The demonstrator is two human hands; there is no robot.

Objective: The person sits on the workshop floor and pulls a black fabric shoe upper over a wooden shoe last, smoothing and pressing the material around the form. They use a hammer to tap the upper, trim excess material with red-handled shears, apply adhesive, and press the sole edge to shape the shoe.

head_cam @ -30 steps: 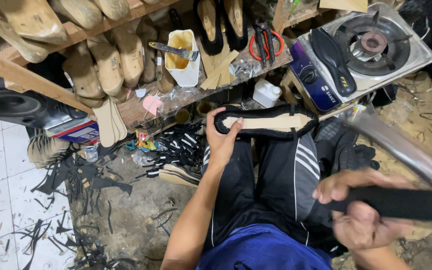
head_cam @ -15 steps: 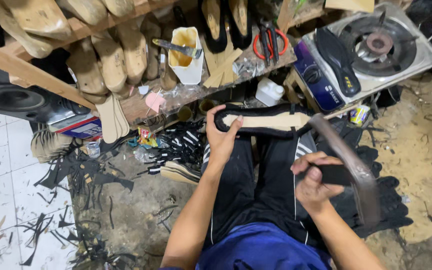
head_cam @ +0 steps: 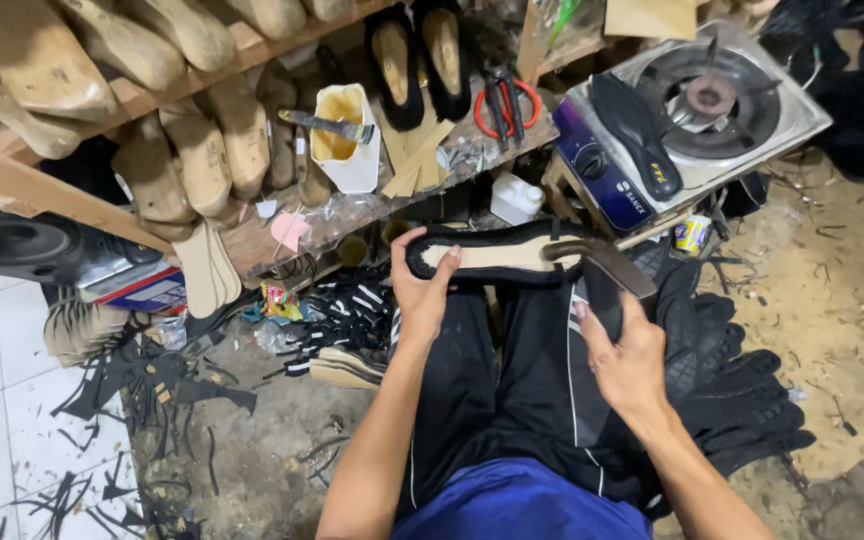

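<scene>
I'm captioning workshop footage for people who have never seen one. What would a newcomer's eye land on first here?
First, the two bare hands at centre: the left hand pins a black-edged shoe sole across the knees while the right hand brings a hammer onto it. Next, the rows of wooden shoe lasts on the shelves at upper left, and the single-burner gas stove at upper right with a black insole lying on it.
</scene>
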